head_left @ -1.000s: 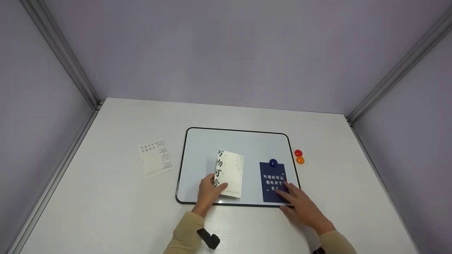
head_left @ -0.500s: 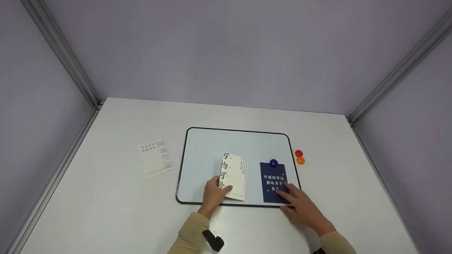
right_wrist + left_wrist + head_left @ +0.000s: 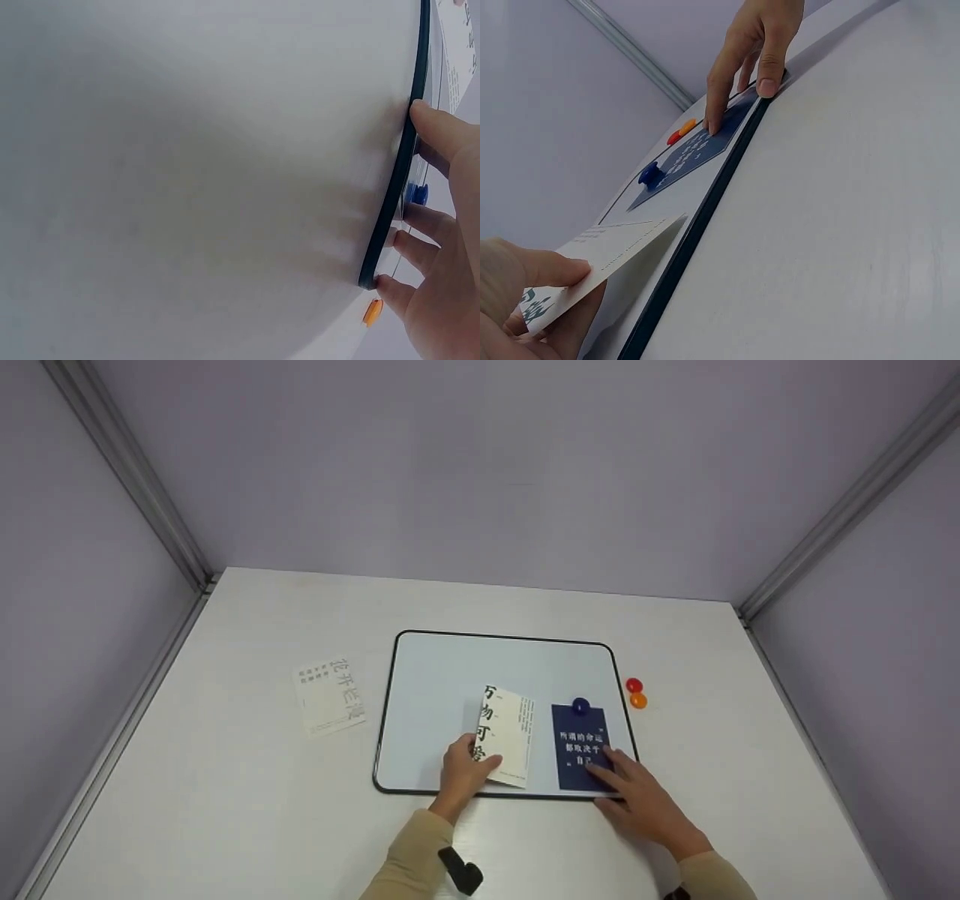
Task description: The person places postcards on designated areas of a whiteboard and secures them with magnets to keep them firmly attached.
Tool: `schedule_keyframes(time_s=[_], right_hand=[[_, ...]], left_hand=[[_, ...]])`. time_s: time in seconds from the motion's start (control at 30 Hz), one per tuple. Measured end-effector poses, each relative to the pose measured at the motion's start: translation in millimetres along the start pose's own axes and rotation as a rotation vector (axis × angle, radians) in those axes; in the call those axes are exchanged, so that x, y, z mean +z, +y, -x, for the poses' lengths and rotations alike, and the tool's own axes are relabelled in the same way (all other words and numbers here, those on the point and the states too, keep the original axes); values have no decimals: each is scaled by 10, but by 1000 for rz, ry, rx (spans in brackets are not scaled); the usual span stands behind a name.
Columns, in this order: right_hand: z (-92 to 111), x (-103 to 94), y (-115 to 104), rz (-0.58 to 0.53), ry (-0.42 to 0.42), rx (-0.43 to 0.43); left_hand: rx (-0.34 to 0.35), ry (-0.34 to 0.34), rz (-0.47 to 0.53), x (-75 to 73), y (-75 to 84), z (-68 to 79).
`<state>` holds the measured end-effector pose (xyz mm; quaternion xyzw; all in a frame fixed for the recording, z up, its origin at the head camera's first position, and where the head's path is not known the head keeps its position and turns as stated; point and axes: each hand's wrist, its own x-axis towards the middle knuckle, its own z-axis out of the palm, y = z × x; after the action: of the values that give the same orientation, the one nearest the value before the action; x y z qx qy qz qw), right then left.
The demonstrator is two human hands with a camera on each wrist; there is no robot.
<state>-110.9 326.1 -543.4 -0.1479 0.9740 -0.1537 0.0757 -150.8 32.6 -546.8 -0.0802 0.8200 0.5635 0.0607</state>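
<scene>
My left hand pinches the lower left of a cream card with dark lettering, thumb on top and fingers beneath. The card tilts over a whiteboard, its near edge raised above the surface in the left wrist view. My right hand lies at the board's near right corner, fingers spread over a navy card with white lettering. In the right wrist view its thumb touches the black frame. A dark blue magnet sits on the navy card's top edge.
A red magnet and an orange magnet lie on the white table, just right of the board. Left of the board rests another pale card with grey lettering. Walls enclose the table's back and sides.
My left hand has carried the cream card to the right and slightly nearer me, closer to the navy card. The right hand, the board and the magnets stay in place.
</scene>
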Motion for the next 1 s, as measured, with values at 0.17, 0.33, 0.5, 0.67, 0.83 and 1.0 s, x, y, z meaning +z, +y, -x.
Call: schedule_keyframes(time_s=[0.17,0.33,0.5,0.67,0.83,1.0], right_hand=[[-5,11,2,3,-2,5],[-6,20,9,-1,-8,16],[-9,24,14,5,-11,30],[-17,18,8,9,-22,37],[-13,24,10,9,-3,20],[-8,23,18,18,1,9]], left_hand=[[11,21,-31,41,-4,-7],[56,90,-70,61,-7,-4],[108,123,-76,60,7,7],[111,129,-89,64,14,11],[111,133,-122,79,20,17],[121,136,-202,105,39,48]])
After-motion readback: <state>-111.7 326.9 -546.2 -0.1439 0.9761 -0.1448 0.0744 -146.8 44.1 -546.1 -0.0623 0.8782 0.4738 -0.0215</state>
